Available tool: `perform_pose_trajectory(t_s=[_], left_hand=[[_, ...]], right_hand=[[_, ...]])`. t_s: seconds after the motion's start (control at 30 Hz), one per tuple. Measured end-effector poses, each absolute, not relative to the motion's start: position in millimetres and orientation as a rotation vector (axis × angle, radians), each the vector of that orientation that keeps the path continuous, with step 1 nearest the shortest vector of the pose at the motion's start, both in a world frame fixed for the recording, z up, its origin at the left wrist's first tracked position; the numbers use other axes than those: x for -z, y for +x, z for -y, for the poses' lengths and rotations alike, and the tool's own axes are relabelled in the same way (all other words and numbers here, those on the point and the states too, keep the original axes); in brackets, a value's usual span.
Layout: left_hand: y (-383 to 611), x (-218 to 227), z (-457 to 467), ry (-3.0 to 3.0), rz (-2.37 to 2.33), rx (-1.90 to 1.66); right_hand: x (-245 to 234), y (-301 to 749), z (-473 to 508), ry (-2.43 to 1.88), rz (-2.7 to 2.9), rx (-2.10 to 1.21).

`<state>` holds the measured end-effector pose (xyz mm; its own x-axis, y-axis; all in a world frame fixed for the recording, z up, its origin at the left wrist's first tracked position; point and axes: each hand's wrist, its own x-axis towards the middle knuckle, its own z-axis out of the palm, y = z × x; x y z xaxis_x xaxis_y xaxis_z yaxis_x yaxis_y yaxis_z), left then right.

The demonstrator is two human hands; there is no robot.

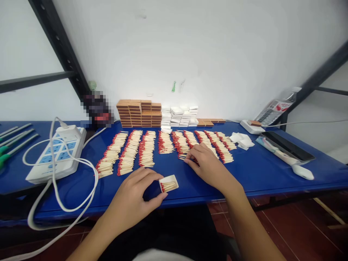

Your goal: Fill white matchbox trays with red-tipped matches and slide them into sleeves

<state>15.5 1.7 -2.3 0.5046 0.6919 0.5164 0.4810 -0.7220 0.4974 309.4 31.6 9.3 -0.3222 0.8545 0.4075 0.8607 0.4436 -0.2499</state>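
My left hand [136, 194] is closed on a small white matchbox tray [169, 183] with a few red-tipped matches in it, near the front edge of the blue table [252, 168]. My right hand [206, 163] rests on the table with its fingers pinched on a few matches [182, 156] at the near end of the rows. Long rows of red-tipped matches [146, 148] lie side by side across the middle of the table.
Stacked brown matchbox sleeves [139, 113] and white trays [179, 116] stand at the wall. A white power strip [58, 152] with looping cable lies left. Loose white trays [241, 140], a dark phone [288, 145] and a white device [302, 171] lie right. Black frame bars cross both sides.
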Motion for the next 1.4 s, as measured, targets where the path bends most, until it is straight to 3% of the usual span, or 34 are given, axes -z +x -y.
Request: perform_pose_trajectory(t_s=[0.3,0.7,1.4], left_hand=[[15,3,-2,2.473,-0.983,-1.035],[16,1,-2,2.472,-0.982,-1.030],[15,2,-3,2.500,-0.975,-1.027]], right_hand=[[-20,305,-27,-1.447,2.240,-0.097],[-33,260,7,-1.132,2.417,-0.205],[-30,266,2,-1.173,2.381,-0.451]])
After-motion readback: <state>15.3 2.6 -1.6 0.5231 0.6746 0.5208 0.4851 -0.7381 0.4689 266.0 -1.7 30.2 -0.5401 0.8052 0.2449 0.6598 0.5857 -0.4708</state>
